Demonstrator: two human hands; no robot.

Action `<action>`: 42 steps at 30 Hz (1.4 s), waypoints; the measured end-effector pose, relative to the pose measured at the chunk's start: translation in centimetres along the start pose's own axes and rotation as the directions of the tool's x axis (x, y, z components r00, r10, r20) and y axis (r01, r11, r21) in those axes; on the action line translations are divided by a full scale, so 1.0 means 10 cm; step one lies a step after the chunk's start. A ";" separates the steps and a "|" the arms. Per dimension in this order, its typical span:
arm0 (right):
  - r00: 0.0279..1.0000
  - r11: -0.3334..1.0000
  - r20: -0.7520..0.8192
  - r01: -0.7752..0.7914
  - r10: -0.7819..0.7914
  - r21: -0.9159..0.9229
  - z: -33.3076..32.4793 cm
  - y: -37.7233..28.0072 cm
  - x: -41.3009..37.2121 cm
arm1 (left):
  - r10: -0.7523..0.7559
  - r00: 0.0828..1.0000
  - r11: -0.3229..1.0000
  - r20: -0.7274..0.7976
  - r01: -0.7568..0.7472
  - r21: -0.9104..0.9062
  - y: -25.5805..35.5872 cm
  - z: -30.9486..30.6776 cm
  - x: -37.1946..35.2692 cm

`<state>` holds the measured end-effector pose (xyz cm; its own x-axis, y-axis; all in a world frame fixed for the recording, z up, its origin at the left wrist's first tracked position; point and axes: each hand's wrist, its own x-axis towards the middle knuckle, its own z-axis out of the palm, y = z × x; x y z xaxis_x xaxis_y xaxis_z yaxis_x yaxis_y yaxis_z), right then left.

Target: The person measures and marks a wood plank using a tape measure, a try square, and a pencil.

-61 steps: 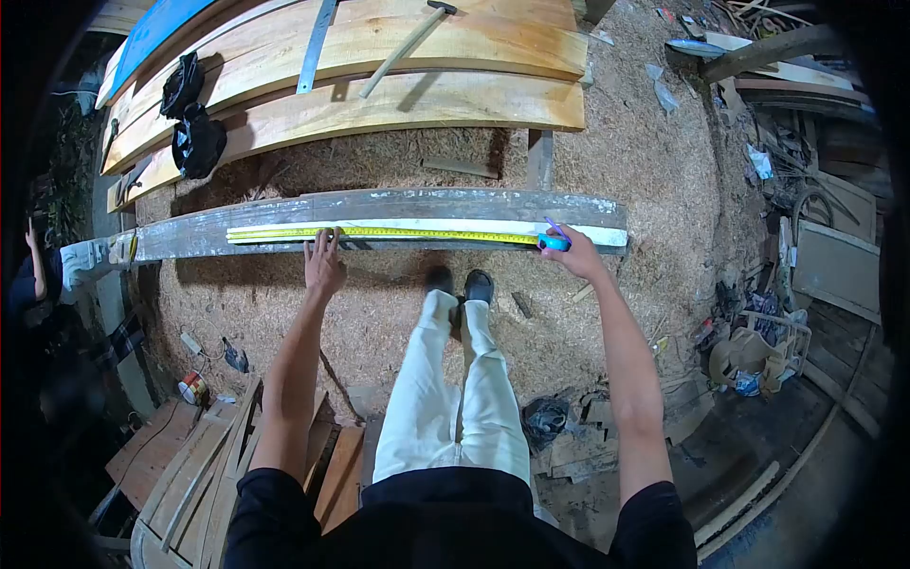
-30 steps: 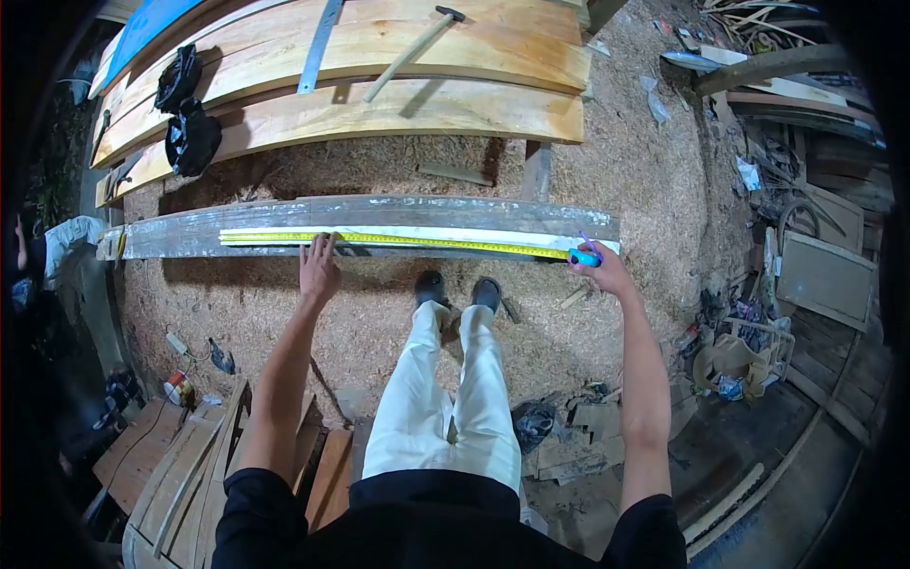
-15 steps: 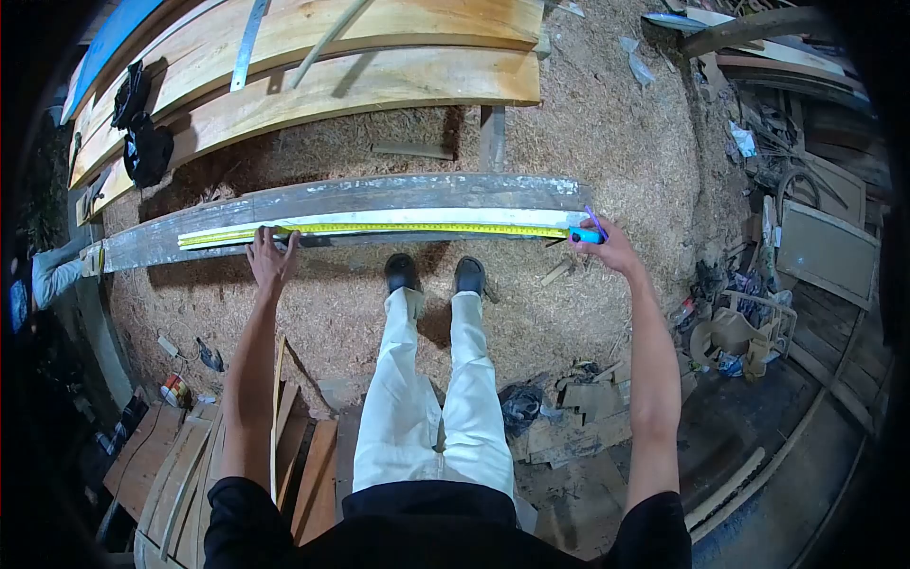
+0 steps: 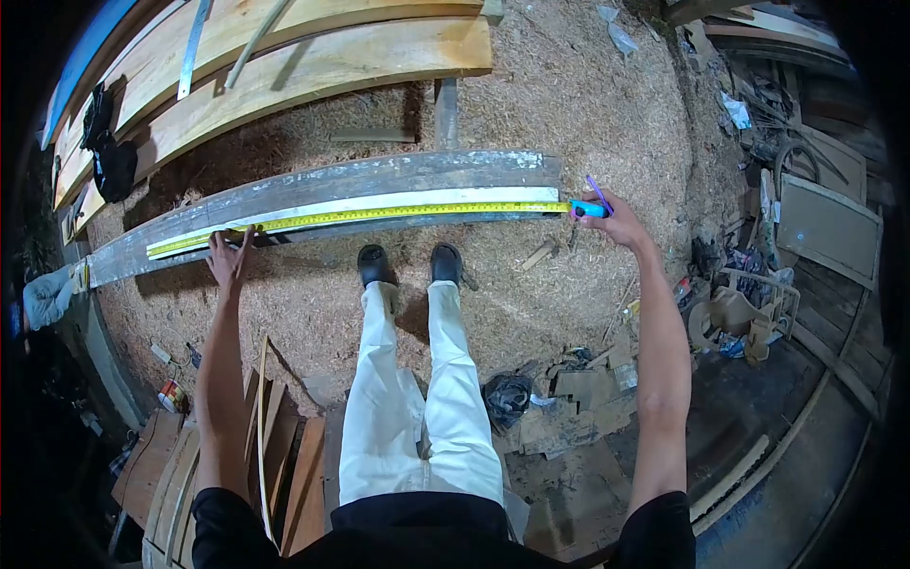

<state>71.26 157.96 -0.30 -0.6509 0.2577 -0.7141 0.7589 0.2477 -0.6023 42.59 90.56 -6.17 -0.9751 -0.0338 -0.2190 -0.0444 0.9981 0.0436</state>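
My right hand [image 4: 618, 222] is closed around a blue tape measure [image 4: 589, 209], just beyond the right end of a white strip [image 4: 517, 196]. A thin purple stick-like thing [image 4: 597, 190] also pokes up from this hand. The yellow tape blade [image 4: 408, 211] is drawn out leftward along the strip. My left hand [image 4: 227, 258] reaches over the blade and strip near their left part, fingers apart and touching them from the near side. Strip and blade lie on a weathered grey plank [image 4: 360, 178] with flaking white paint.
Pale thick boards [image 4: 351, 62] lie at the upper left with a metal ruler [image 4: 194, 47] and a black bag [image 4: 114, 169] on them. Wood shavings cover the ground. Scrap wood [image 4: 308, 474] is near my left arm, with cardboard pieces [image 4: 578, 408] beside my legs.
My view has shifted, so the plank sits further left. The tape measure has moved right relative to the strip, off its right end, and more blade shows. My left hand stays on the strip.
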 end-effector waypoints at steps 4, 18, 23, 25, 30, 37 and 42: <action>1.000 1.000 -0.021 -0.002 0.002 0.021 -0.04 0.07 0.03 | 0.007 1.000 0.998 -0.021 -0.005 0.062 -0.02 0.03 0.03; 0.999 0.998 0.022 -0.047 0.048 -0.038 -0.04 0.05 0.13 | -0.043 0.998 0.999 0.044 0.042 0.025 0.03 -0.03 0.04; 0.999 0.993 0.010 0.049 -0.048 -0.106 0.06 -0.08 0.13 | -0.044 0.999 0.999 0.020 0.044 0.013 0.11 -0.09 -0.01; 0.999 0.999 0.028 0.040 -0.039 -0.032 0.10 -0.02 0.21 | -0.027 1.000 0.999 0.007 0.026 0.028 0.07 -0.04 0.01; 0.998 0.997 0.032 0.050 -0.052 0.057 0.15 0.07 0.24 | -0.038 0.999 0.997 0.015 0.037 0.066 0.02 0.00 0.04; 0.999 1.000 0.028 0.027 -0.027 0.008 0.15 0.02 0.22 | -0.024 1.000 1.000 0.018 0.024 -0.004 0.04 -0.03 0.02; 1.000 1.000 0.000 0.003 -0.003 -0.011 0.15 -0.01 0.19 | -0.025 0.999 1.000 0.022 0.025 0.005 0.08 -0.06 0.01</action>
<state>70.02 156.99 -2.12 -0.6529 0.2570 -0.7126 0.7569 0.2586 -0.6002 42.35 91.29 -5.61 -0.9688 -0.0580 -0.2409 -0.0680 0.9971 0.0333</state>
